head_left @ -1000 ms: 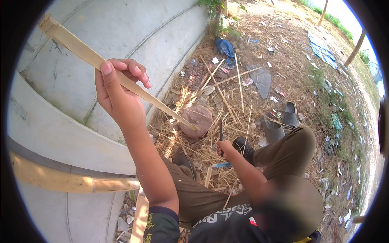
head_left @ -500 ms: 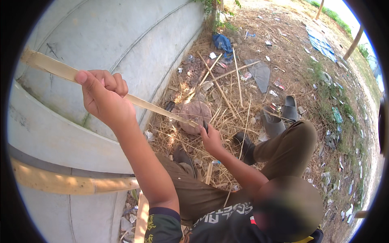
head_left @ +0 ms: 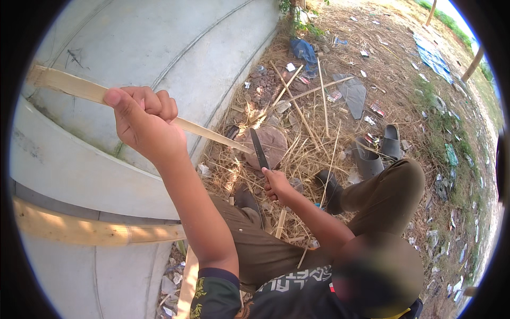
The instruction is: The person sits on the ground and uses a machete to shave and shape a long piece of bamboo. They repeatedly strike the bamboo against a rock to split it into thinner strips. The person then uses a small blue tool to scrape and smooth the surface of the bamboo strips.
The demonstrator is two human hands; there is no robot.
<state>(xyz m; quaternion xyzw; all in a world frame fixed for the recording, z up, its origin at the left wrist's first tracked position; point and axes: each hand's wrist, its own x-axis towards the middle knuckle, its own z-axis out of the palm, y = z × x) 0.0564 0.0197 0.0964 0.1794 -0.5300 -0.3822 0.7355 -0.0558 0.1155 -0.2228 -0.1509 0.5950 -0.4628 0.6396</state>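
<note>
My left hand (head_left: 146, 119) is raised on the left, its fingers closed round a long, flat bamboo strip (head_left: 204, 132). The strip slants down to the right, its wide end near the wall and its narrow end over a round, brownish block (head_left: 275, 142) on the ground. Lower and to the right, my right hand (head_left: 277, 185) grips the handle of a knife (head_left: 258, 149). Its dark blade points up and away, beside the strip's narrow end and over the block. A small gap seems to lie between blade and strip.
A pale panel wall (head_left: 143, 48) rises on the left, with a bamboo pole (head_left: 95, 232) below it. Dry straw, loose bamboo strips (head_left: 323, 98) and litter cover the ground. Grey slippers (head_left: 368, 159) lie on the right, and a blue cloth (head_left: 303, 52) lies farther off.
My right hand has drawn back slightly from the strip's narrow end. The knife has turned, so its blade shows broad rather than thin. My left hand keeps its grip; the view has shifted slightly.
</note>
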